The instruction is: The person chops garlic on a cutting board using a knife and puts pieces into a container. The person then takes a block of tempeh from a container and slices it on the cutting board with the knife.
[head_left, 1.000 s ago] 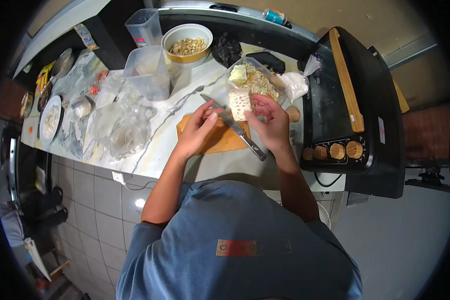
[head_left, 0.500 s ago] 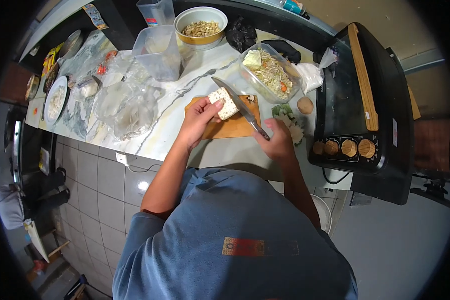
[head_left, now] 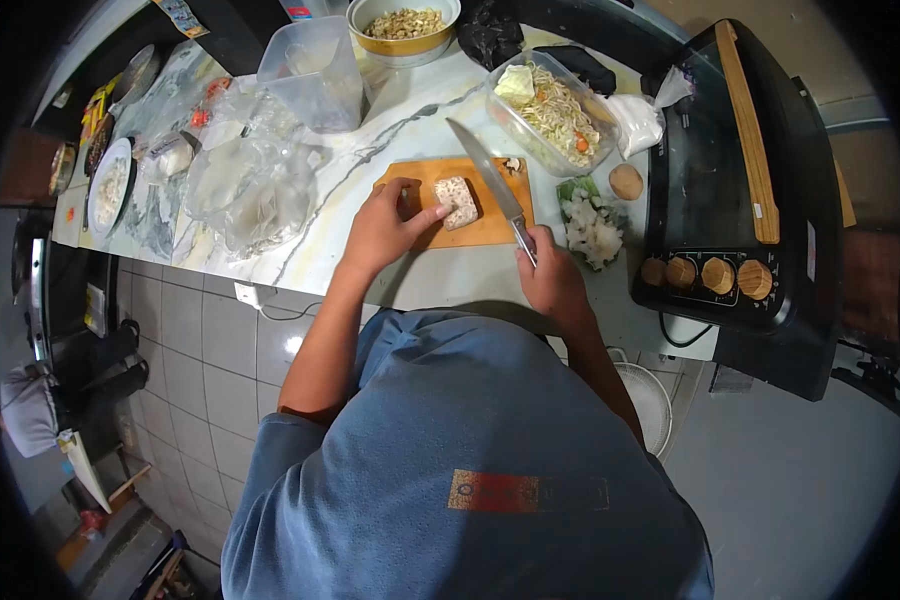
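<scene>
A pale, speckled block of tempeh (head_left: 456,203) lies on the wooden cutting board (head_left: 505,230). Beside it on the left is my left hand (head_left: 388,228), its thumb tip at the block's edge and its fingers curved apart from the thumb over the board. My right hand (head_left: 552,280) is closed around the handle of a kitchen knife (head_left: 492,182). The blade points up and away, slanting over the board's right part, clear of the tempeh. Small mushroom-like scraps (head_left: 513,165) sit at the board's far right corner.
A plastic tub of noodle-like shreds and vegetables (head_left: 560,115) stands behind the board. Leafy greens (head_left: 592,225), a round brown item (head_left: 625,182) and a black toaster oven (head_left: 740,200) are at right. Plastic bags (head_left: 245,205) and a clear container (head_left: 315,80) lie left.
The tempeh has gone from my left hand's grip down onto the board, turned over or rotated. My left hand has loosened. The knife has moved slightly right, away from the tempeh.
</scene>
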`<state>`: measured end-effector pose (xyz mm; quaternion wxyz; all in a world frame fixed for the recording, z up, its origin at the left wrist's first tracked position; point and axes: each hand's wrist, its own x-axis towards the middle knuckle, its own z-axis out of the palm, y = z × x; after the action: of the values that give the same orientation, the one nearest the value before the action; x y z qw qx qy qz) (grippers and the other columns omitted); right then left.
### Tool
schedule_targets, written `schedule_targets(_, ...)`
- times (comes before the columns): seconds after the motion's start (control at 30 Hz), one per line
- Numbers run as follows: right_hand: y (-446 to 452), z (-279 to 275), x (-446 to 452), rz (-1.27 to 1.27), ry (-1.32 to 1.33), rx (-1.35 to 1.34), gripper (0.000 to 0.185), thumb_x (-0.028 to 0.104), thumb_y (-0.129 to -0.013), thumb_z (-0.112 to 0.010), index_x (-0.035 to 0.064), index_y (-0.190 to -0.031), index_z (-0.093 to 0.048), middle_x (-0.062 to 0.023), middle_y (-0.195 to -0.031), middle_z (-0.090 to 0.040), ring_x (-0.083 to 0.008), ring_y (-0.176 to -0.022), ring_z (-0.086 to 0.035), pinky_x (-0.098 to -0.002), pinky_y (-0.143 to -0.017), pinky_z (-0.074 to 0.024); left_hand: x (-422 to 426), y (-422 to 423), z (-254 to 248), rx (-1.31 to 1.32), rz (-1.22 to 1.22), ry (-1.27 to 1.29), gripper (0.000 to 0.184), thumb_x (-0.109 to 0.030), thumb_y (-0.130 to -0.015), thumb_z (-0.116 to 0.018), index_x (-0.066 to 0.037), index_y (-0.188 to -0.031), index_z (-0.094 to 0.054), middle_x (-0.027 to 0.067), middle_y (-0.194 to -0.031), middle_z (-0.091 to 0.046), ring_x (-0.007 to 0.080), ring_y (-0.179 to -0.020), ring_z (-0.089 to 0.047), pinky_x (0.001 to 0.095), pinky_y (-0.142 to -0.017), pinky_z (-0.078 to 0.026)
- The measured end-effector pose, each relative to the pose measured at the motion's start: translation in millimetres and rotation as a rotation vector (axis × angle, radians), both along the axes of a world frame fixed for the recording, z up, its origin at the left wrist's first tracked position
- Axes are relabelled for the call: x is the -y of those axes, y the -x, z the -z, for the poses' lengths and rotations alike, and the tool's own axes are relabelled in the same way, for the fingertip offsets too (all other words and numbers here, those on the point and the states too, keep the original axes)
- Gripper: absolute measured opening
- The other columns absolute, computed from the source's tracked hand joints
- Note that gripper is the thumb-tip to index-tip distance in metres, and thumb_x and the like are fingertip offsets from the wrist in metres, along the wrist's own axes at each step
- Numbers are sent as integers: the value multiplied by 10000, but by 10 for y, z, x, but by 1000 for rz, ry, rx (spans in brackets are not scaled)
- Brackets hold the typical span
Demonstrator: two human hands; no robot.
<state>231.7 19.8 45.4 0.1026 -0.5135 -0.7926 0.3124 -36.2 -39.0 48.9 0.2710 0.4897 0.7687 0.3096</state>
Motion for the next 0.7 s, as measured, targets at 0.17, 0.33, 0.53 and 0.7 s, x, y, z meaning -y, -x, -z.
schedule_targets(0.17,-12,-115,34,-41,62,-126,220,199,-968,-572,15,-1084,-542,-275,-863,-672,-497,-863,-648,-565,-727,-495,91,95,40,84,126,-76,679,-380,-746,-893,10,-1232,-625,188,-1091,-663,327,-976,-664,396,-853,-533)
schedule_targets(0.33,-77,97,16,19,53,-125,234,217,-986,-539,2,-1071,-569,-290,-840,-644,-505,-846,-633,-560,-710,-482,41,-96,5,74,130,-187,708,-326,-734,-899,-6,-1287,-592,189,-1200,-631,342,-1131,-614,403,-952,-507)
schedule_targets(0.53,25,-76,37,118,95,-204,270,288,-1032,-533,19,-1034,-566,-279,-853,-648,-511,-847,-627,-548,-697,-483,-80,-175,189,36,168,-301,714,-254,-702,-897,-19,-1301,-587,186,-1237,-631,355,-1165,-605,416,-990,-500)
schedule_targets(0.7,-91,112,71,95,108,-162,275,305,-1035,-535,34,-1057,-574,-276,-878,-663,-510,-858,-633,-550,-702,-489,-77,-203,302,79,141,-426,683,-217,-701,-892,-17,-1279,-588,168,-1202,-649,352,-1134,-621,418,-985,-501)
